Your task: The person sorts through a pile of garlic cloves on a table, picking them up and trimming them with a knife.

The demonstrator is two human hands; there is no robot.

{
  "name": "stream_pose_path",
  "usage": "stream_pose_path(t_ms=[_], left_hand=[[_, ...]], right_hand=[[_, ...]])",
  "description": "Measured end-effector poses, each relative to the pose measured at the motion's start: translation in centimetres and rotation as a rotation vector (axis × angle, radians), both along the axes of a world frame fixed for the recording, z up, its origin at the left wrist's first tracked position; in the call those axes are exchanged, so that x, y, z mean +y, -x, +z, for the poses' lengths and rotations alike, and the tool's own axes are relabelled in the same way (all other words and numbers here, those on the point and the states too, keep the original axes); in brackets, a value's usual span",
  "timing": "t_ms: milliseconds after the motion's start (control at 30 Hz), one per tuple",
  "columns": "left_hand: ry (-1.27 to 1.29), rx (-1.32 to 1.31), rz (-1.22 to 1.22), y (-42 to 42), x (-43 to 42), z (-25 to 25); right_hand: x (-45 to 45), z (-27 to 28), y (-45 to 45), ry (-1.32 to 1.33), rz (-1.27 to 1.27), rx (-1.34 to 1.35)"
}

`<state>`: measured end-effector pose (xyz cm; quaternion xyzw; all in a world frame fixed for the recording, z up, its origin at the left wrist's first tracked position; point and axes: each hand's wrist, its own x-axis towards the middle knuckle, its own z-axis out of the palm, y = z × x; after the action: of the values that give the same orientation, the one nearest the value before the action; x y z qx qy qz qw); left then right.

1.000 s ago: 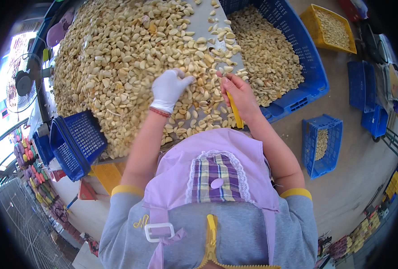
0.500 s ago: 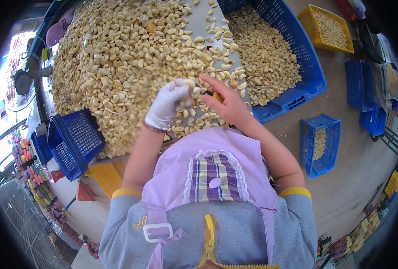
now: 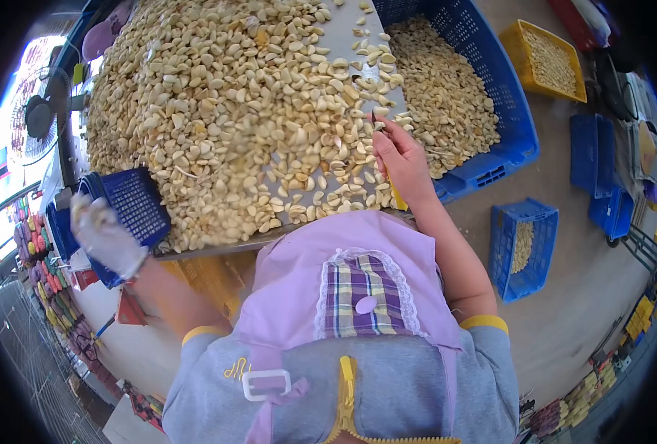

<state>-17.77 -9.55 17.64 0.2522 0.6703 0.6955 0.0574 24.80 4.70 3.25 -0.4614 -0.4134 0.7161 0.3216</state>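
Observation:
Pale cloves or kernels (image 3: pixel 195 96) lie in a wide heap on the metal table (image 3: pixel 341 41). My left hand (image 3: pixel 106 235), in a white glove, is smeared by motion at the blue basket (image 3: pixel 132 203) left of the table; its fingers are too blurred to read. My right hand (image 3: pixel 406 164), bare, is closed around a yellow-handled knife (image 3: pixel 396 194), its dark tip pointing up near the heap's right edge. Just right of it stands a large blue crate (image 3: pixel 517 111) filled with similar pieces.
On the floor to the right are a smaller blue crate (image 3: pixel 547 255) and a yellow crate (image 3: pixel 581 78), both holding pale pieces. Further right are dark blue crates (image 3: pixel 593 159). A fan (image 3: pixel 38 117) stands at the left. Below the table edge is something yellow (image 3: pixel 214 277).
My left hand has left the heap and swung down-left to the blue basket. My right hand, which met it over the heap, has moved back right with the knife.

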Motion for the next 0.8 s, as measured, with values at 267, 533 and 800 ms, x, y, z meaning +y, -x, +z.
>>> stream_pose_path(t_ms=[267, 533, 800], left_hand=[[1.195, 1.392, 0.629, 2.2, -0.5, 0.9], [0.940, 0.463, -0.732, -19.2, 11.1, -10.0], [0.880, 0.060, -0.914, -18.1, 11.0, -16.5]], right_hand=[[0.1, -0.6, 0.8, 0.036, 0.095, 0.009], [0.1, -1.0, 0.7, 0.006, 0.081, -0.038], [0.1, -0.4, 0.0, 0.023, 0.050, -0.049]])
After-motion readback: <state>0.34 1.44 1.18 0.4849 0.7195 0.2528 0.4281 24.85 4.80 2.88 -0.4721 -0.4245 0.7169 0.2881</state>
